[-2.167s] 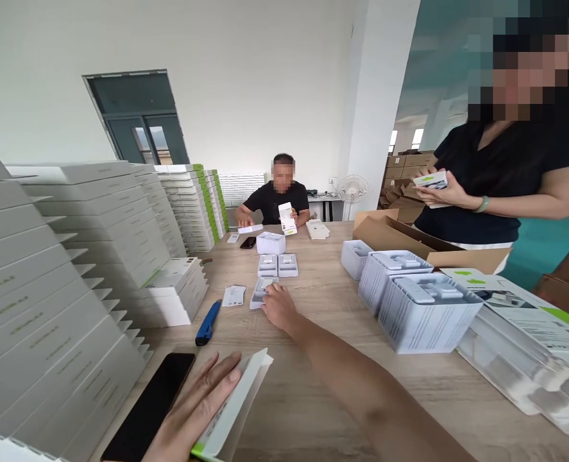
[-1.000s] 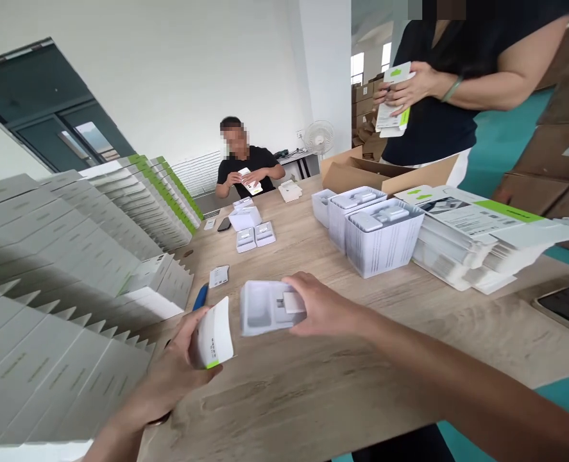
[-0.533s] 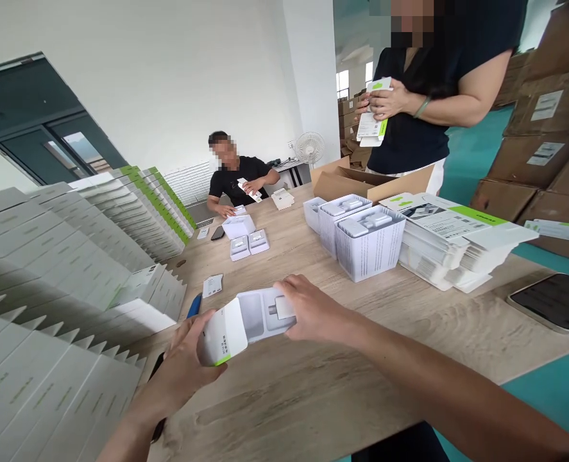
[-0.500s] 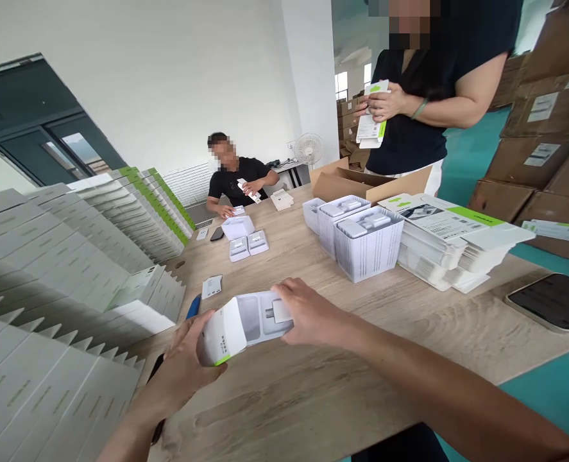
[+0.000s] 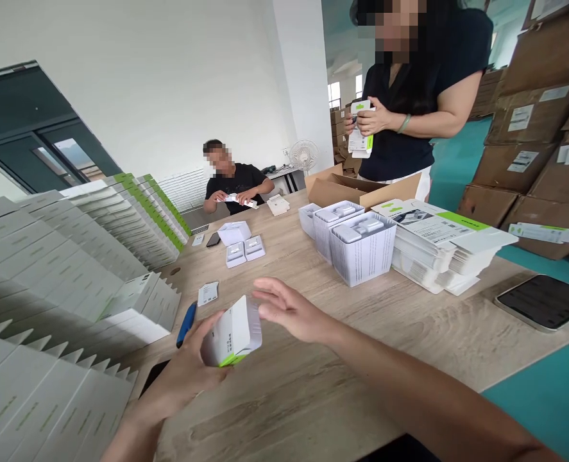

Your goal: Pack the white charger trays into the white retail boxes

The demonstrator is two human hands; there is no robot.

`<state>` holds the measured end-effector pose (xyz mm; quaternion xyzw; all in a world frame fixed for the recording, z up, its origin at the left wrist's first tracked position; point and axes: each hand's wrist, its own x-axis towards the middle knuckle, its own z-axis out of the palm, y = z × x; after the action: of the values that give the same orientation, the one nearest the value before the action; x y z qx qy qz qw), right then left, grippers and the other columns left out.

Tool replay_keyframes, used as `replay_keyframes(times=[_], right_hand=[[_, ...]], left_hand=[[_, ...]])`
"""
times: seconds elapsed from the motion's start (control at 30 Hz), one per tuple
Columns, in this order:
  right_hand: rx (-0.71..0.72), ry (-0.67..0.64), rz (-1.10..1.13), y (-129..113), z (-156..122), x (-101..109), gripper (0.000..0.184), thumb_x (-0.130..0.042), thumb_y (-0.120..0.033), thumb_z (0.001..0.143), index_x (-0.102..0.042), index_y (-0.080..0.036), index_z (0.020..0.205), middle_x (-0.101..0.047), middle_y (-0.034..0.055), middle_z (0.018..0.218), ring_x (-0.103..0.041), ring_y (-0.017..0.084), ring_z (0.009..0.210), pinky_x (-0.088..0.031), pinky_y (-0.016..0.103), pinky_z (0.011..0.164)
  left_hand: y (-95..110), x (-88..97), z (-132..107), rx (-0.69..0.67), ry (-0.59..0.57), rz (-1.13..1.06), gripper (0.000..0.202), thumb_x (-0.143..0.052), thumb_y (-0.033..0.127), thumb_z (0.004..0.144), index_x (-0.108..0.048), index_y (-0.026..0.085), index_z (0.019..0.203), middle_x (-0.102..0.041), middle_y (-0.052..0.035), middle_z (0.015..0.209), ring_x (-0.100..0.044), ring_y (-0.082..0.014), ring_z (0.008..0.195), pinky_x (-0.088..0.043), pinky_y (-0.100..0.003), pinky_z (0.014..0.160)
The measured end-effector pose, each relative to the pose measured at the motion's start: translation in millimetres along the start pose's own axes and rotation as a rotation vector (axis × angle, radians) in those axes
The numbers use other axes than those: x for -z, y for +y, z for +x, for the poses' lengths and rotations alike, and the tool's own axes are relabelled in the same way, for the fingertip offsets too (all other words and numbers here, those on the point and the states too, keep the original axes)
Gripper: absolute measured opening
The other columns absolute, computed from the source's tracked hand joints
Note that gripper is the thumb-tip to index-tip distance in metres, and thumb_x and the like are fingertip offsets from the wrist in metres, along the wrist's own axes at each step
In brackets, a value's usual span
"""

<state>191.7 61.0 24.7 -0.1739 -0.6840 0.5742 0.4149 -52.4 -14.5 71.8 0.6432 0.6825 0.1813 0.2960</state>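
White cardboard sleeve (image 5: 232,333) sits in the person's left hand (image 5: 183,362), its fingers and thumb curled around the lower end, with a green strip showing at the bottom corner. It is held tilted above the bench (image 5: 288,410), close to the near edge, with its long axis running from lower left to upper right. The right hand (image 5: 288,311) is empty and open, its fingers spread and pointing left just beside the sleeve without touching it. The left hand is the nearer one, being wrapped around the sleeve, while the right arm reaches in from the lower right. Just beyond the sleeve lie a blue utility knife (image 5: 186,324) and a small printed card (image 5: 208,294). A tall bank of stacked white boxes (image 5: 67,269) rises along the left side. Farther up the bench are two small white trays (image 5: 246,249) and a white box (image 5: 233,233). To the right stand white tubs of trays (image 5: 364,250), a pile of printed sleeves (image 5: 438,247) and a dark phone (image 5: 544,301). A standing co-worker (image 5: 399,128) holds a white sleeve across the bench.
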Motion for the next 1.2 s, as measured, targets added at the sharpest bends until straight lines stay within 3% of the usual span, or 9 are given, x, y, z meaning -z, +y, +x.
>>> replay_keyframes(times=[0.13,0.3,0.47,0.6,0.7,0.8,1.0,1.1,1.2], right_hand=[[0.148,0.125,-0.144,7.0,-2.1,-5.5,0.035,-0.048,-0.040,0.098,-0.056,-0.027,0.130,-0.044,0.0080,0.149,-0.037,0.022,0.140,-0.037,0.042,0.111],[0.287,0.042,-0.502,3.2,3.1,-3.4,0.031,-0.047,-0.030,0.098,-0.067,-0.026,0.121,-0.038,0.0072,0.152,-0.024,0.024,0.145,-0.024,0.047,0.118],[0.120,0.065,-0.168,15.0,9.9,8.7,0.060,-0.053,-0.034,0.096,-0.031,-0.030,0.151,-0.048,0.0095,0.145,-0.049,0.022,0.128,-0.042,0.040,0.105],[0.000,0.223,0.037,39.1,8.9,16.4,0.077,-0.059,-0.032,0.092,-0.014,-0.030,0.154,-0.064,0.0076,0.121,-0.062,0.020,0.106,-0.048,0.040,0.096],[-0.067,0.291,0.077,52.4,8.6,21.3,0.074,-0.068,-0.032,0.085,-0.028,-0.028,0.148,-0.067,0.0053,0.105,-0.064,0.021,0.094,-0.052,0.038,0.084],[-0.115,0.296,0.088,58.5,9.3,22.6,0.060,-0.072,-0.034,0.081,-0.047,-0.025,0.135,-0.067,0.0047,0.100,-0.064,0.021,0.090,-0.053,0.035,0.078],[-0.152,0.366,-0.040,64.3,9.5,13.9,0.037,-0.064,-0.050,0.086,-0.070,-0.019,0.106,-0.067,0.0037,0.083,-0.061,0.019,0.074,-0.050,0.033,0.068],[-0.126,0.407,-0.097,66.0,10.7,10.2,0.046,-0.050,-0.056,0.092,-0.075,-0.018,0.084,-0.063,0.0032,0.072,-0.055,0.016,0.063,-0.045,0.030,0.060],[-0.150,0.461,0.035,68.6,13.3,10.1,0.043,-0.057,-0.058,0.087,-0.073,-0.020,0.099,-0.060,0.0008,0.071,-0.052,0.014,0.060,-0.042,0.027,0.055]], left_hand=[[-3.3,-2.8,6.9,-0.081,-0.198,-0.450,0.092,-0.078,0.042,0.066,-0.035,0.026,0.147,-0.036,-0.0066,0.156,-0.033,-0.0298,0.143,-0.026,-0.044,0.118],[1.1,-19.9,21.0,-0.095,-0.343,-0.769,0.088,-0.086,0.043,0.055,-0.054,0.025,0.135,-0.060,-0.0079,0.137,-0.046,-0.0371,0.133,-0.037,-0.049,0.110],[-2.2,-49.5,44.2,-0.022,-0.283,-0.883,0.089,-0.067,0.081,0.052,-0.066,0.020,0.116,-0.073,-0.0144,0.112,-0.064,-0.0402,0.109,-0.051,-0.053,0.092],[1.7,-72.0,62.9,0.002,-0.128,-0.912,0.075,-0.044,0.079,0.078,-0.061,0.018,0.117,-0.074,-0.0155,0.104,-0.069,-0.0347,0.097,-0.055,-0.049,0.081],[7.9,-83.1,68.6,-0.066,0.106,-0.911,0.061,-0.054,0.063,0.086,-0.042,0.024,0.132,-0.069,-0.0092,0.113,-0.068,-0.0269,0.098,-0.055,-0.038,0.079],[11.3,-89.1,68.3,-0.151,0.222,-0.898,0.072,-0.070,0.050,0.081,-0.028,0.032,0.137,-0.065,-0.0048,0.118,-0.066,-0.0237,0.098,-0.054,-0.032,0.075],[3.1,-91.2,68.7,-0.182,0.179,-0.950,0.047,-0.068,0.044,0.084,-0.050,0.025,0.122,-0.067,-0.0031,0.106,-0.064,-0.0175,0.083,-0.052,-0.026,0.069],[-2.8,-87.8,68.9,-0.166,0.105,-1.003,0.037,-0.070,0.042,0.082,-0.057,0.023,0.111,-0.068,-0.0003,0.091,-0.061,-0.0147,0.073,-0.049,-0.024,0.064],[-5.8,-83.5,68.2,-0.156,0.017,-1.047,0.033,-0.070,0.042,0.081,-0.060,0.023,0.107,-0.067,0.0006,0.084,-0.060,-0.0144,0.068,-0.048,-0.024,0.060]])
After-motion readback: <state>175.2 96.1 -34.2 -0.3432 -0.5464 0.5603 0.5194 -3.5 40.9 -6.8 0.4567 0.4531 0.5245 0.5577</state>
